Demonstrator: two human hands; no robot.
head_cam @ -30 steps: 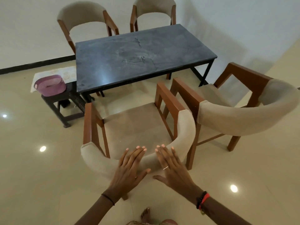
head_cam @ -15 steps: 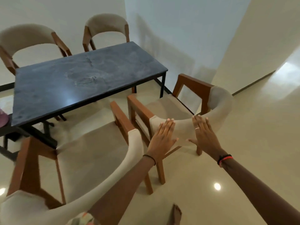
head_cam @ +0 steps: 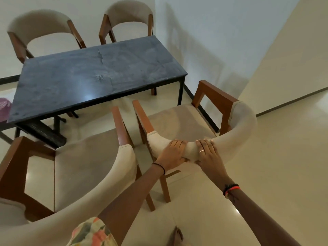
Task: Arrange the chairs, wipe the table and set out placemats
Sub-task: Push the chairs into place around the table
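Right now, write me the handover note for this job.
Left hand and right hand: both grip the padded back of the near right chair, fingers curled over its top.
Near left chair stands beside it, both off the table.
Far left chair and far right chair already sit at its far edge.
Left: push near chairs in, wipe the smudged top, lay placemats; none in view.
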